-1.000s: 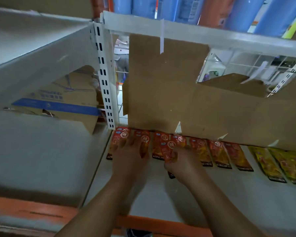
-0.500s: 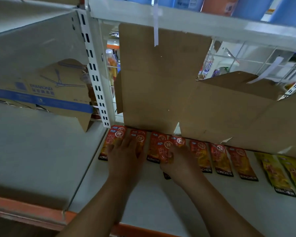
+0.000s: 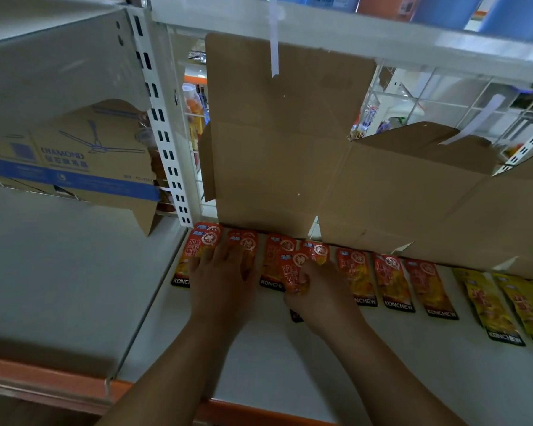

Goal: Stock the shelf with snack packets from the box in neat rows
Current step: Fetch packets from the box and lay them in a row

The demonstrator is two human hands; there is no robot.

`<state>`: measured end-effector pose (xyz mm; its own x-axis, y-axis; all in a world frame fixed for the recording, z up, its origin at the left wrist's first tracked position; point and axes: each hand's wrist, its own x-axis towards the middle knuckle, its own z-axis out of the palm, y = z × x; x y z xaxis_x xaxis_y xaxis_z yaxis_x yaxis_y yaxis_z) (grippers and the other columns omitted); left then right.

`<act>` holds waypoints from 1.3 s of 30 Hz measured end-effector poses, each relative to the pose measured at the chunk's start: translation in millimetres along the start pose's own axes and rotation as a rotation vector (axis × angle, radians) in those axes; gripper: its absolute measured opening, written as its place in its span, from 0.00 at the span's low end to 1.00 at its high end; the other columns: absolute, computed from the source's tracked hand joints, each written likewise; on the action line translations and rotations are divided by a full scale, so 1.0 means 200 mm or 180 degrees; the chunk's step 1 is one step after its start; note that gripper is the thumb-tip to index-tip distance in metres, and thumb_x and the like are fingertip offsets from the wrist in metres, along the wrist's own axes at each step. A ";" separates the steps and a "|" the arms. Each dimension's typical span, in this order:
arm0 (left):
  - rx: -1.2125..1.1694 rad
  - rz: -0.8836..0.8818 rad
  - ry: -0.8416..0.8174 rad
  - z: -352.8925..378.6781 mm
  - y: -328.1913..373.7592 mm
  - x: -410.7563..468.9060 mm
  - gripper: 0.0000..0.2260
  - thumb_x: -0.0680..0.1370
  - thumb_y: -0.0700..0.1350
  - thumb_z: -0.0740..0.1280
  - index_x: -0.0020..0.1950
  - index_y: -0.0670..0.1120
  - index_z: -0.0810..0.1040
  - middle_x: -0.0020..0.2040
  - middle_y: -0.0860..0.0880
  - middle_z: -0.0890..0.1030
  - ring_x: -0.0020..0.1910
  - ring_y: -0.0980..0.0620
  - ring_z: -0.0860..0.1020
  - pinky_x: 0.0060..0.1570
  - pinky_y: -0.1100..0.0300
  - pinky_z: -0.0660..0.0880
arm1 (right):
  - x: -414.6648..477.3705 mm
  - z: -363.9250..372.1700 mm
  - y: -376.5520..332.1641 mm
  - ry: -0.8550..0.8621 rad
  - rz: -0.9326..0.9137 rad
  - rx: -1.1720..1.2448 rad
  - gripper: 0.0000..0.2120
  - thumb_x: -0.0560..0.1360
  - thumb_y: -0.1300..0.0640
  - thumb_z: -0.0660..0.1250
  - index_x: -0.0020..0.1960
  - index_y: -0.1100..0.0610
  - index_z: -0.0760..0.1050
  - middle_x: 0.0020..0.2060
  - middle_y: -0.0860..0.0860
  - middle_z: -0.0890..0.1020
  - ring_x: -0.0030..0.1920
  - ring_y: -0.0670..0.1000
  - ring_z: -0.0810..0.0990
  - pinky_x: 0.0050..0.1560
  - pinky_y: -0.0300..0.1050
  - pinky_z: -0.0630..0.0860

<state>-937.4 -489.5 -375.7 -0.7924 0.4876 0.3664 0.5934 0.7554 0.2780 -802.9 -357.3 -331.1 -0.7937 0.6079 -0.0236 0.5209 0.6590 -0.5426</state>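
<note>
Several red packets (image 3: 393,281) with round white seals and black KONCHEW bands lie flat in one row along the back of the white shelf (image 3: 290,364). The left hand (image 3: 222,281) rests on the two leftmost, its fingers straight and pressing down. The right hand (image 3: 323,296) curls its fingers round a held packet (image 3: 293,270), which overlaps the row. Yellow packets (image 3: 490,302) carry the row on at far right. A fan carton (image 3: 68,161) sits in the left bay, beside a slotted upright (image 3: 163,133). Brown cardboard (image 3: 274,149) stands behind the row.
</note>
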 end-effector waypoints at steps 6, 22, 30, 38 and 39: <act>0.0036 0.0028 -0.0058 0.00 -0.01 -0.01 0.17 0.80 0.63 0.67 0.60 0.53 0.81 0.70 0.50 0.77 0.62 0.44 0.76 0.61 0.47 0.67 | -0.01 0.02 -0.01 0.0122 -0.0024 0.0011 0.13 0.67 0.51 0.72 0.41 0.53 0.69 0.41 0.49 0.70 0.42 0.51 0.72 0.37 0.44 0.69; -0.0133 0.0031 -0.0075 -0.01 -0.02 -0.01 0.20 0.79 0.62 0.66 0.63 0.51 0.81 0.65 0.49 0.81 0.61 0.42 0.77 0.61 0.45 0.71 | 0.01 0.04 -0.05 0.0070 0.0114 0.0003 0.15 0.67 0.49 0.74 0.38 0.48 0.66 0.42 0.48 0.70 0.42 0.48 0.72 0.34 0.42 0.67; -0.0153 0.0254 -0.0002 -0.02 -0.04 -0.02 0.17 0.78 0.60 0.67 0.60 0.51 0.81 0.64 0.49 0.79 0.58 0.43 0.76 0.57 0.46 0.71 | 0.03 0.02 -0.10 0.0136 0.0097 -0.0205 0.13 0.71 0.52 0.72 0.39 0.50 0.66 0.38 0.44 0.69 0.41 0.47 0.72 0.32 0.37 0.60; -0.0247 0.0667 -0.0008 -0.01 -0.11 -0.02 0.25 0.77 0.58 0.66 0.74 0.52 0.76 0.75 0.47 0.74 0.68 0.39 0.72 0.63 0.42 0.69 | 0.14 0.13 -0.15 0.0212 0.0745 0.0068 0.16 0.63 0.39 0.66 0.40 0.51 0.72 0.36 0.46 0.77 0.40 0.50 0.78 0.36 0.42 0.67; -0.0292 0.0634 0.0008 0.00 -0.11 -0.02 0.26 0.76 0.57 0.67 0.73 0.52 0.76 0.75 0.47 0.74 0.68 0.38 0.72 0.64 0.41 0.70 | 0.15 0.13 -0.17 0.0229 0.0797 0.0100 0.15 0.62 0.41 0.67 0.39 0.51 0.72 0.35 0.47 0.77 0.37 0.49 0.78 0.34 0.41 0.67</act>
<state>-948.0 -508.2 -382.3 -0.6579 0.6222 0.4243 0.7487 0.6011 0.2795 -852.8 -372.6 -336.2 -0.6162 0.7810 -0.1014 0.6875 0.4706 -0.5531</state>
